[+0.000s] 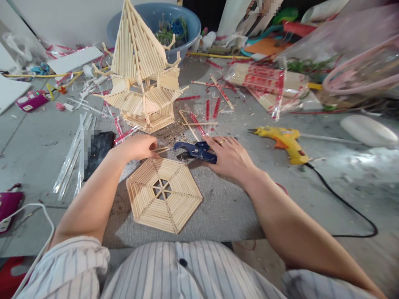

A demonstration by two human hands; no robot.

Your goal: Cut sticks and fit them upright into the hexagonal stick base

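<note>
Pagoda [134, 50] behind panel [183, 203], glue gun [288, 141] right

Two hands [141, 146] [232, 160] can be counted, along with one cutter [201, 154], one glue gun [288, 141], one hexagon [166, 209], one tower [131, 99], one tub [193, 28], one phone [105, 150] and two purple power strips [32, 101] [9, 203].

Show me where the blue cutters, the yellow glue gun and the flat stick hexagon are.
Blue cutters [196, 152]: head view, on the pivot.
Yellow glue gun [286, 135]: head view, on the body.
Flat stick hexagon [162, 189]: head view, where sticks cross its centre.
</note>
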